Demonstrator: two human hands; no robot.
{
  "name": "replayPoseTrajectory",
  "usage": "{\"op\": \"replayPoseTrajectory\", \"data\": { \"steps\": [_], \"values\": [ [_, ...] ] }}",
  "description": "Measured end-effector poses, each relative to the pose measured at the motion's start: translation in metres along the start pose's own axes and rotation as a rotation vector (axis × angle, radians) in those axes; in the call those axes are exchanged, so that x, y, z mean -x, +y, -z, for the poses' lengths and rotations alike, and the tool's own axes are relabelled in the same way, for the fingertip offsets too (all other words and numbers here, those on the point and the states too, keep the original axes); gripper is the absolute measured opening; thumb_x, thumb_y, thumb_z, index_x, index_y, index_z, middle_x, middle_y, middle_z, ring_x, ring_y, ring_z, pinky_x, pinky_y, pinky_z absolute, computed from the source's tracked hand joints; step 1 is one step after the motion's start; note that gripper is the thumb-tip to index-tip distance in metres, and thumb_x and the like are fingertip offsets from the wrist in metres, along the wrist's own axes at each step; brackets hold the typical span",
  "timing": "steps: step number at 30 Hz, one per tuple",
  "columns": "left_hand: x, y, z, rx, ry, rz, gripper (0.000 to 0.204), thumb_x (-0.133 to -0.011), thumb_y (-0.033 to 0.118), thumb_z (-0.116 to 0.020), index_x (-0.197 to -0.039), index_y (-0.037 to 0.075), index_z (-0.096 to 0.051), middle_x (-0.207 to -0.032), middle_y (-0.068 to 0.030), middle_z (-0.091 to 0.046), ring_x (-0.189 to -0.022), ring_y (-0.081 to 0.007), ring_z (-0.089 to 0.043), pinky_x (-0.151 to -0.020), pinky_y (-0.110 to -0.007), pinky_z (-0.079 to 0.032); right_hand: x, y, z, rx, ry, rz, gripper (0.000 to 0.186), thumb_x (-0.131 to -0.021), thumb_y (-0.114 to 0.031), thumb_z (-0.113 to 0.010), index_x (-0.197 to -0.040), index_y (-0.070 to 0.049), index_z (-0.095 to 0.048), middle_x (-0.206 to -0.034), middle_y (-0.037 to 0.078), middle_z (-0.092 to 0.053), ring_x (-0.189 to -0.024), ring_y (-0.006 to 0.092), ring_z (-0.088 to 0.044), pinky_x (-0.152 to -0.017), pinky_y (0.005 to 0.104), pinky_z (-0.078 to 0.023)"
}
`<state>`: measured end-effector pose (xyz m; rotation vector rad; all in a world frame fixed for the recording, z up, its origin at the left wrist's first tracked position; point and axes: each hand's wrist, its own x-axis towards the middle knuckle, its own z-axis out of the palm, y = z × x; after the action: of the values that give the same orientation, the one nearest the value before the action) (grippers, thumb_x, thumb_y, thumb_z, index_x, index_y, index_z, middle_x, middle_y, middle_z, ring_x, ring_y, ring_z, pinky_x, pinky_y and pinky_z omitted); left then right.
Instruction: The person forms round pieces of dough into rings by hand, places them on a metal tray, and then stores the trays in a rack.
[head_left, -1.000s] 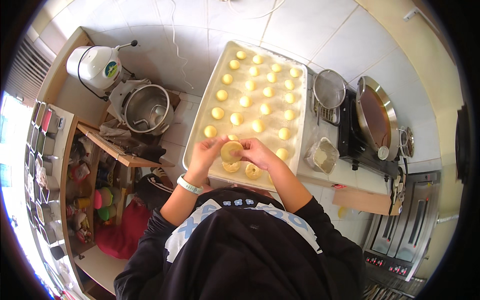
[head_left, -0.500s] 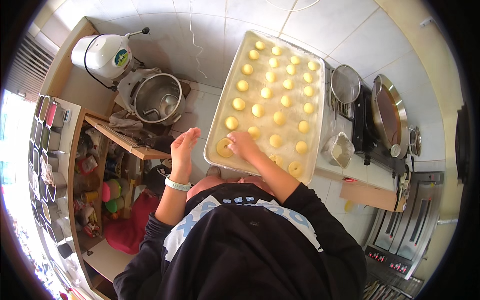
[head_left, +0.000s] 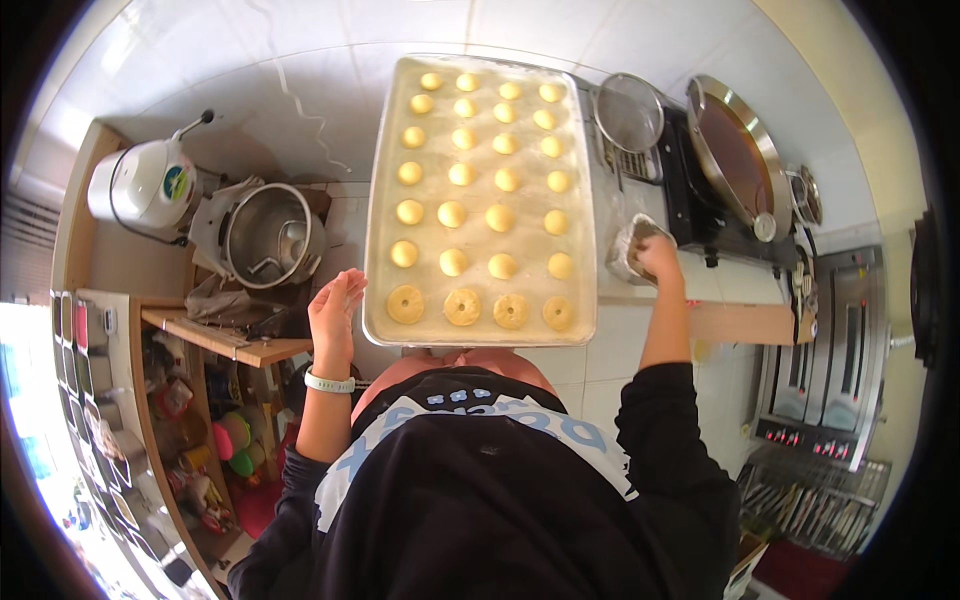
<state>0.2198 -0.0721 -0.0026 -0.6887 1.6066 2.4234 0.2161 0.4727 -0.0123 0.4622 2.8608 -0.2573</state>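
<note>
Right hand (head_left: pixel 660 258) dipped in small clear bowl (head_left: pixel 632 247), grip unclear; left hand (head_left: pixel 335 308) open, empty, clear of pale dough-ball tray (head_left: pixel 380 200).

Matt, pale dough rings (head_left: pixel 461 306) on a seemingly paper-lined tray (head_left: pixel 380 200).

Left hand (head_left: pixel 335 310): open, hanging just left of the baking tray (head_left: pixel 385 200)
Right hand (head_left: pixel 658 255): reaching into a small bowl (head_left: pixel 628 245) beside the tray
Dough pieces (head_left: pixel 452 213): rows of yellow rounds, front ones ring-shaped
</note>
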Motion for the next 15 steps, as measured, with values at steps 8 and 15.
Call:
{"op": "replayPoseTrajectory", "data": {
  "steps": [8,15],
  "values": [
    [-0.005,-0.016,-0.086,-0.031,-0.293,0.148,0.027,-0.091,0.019,-0.050,-0.102,-0.005,-0.059,-0.100,-0.0132,-0.063,-0.096,-0.0236,-0.060,-0.088,-0.034,-0.046,-0.015,-0.004,-0.023,0.064,0.171,-0.095,0.019,-0.076,-0.010,-0.053,-0.080,0.004,-0.064,-0.084,0.028,-0.061,-0.080,0.0393,-0.061,-0.076,0.0443,-0.049],
    [0.009,-0.056,-0.181,0.305,-0.639,0.757,0.057,-0.091,0.042,-0.046,-0.118,-0.008,-0.044,-0.118,-0.0196,-0.052,-0.110,-0.0310,-0.051,-0.095,-0.040,-0.041,0.090,-0.084,-0.008,-0.350,0.373,0.338,0.030,-0.086,-0.018,-0.051,-0.104,0.006,-0.055,-0.114,0.025,-0.053,-0.108,0.0377,-0.050,-0.094,0.0435,-0.039]
  ]
}}
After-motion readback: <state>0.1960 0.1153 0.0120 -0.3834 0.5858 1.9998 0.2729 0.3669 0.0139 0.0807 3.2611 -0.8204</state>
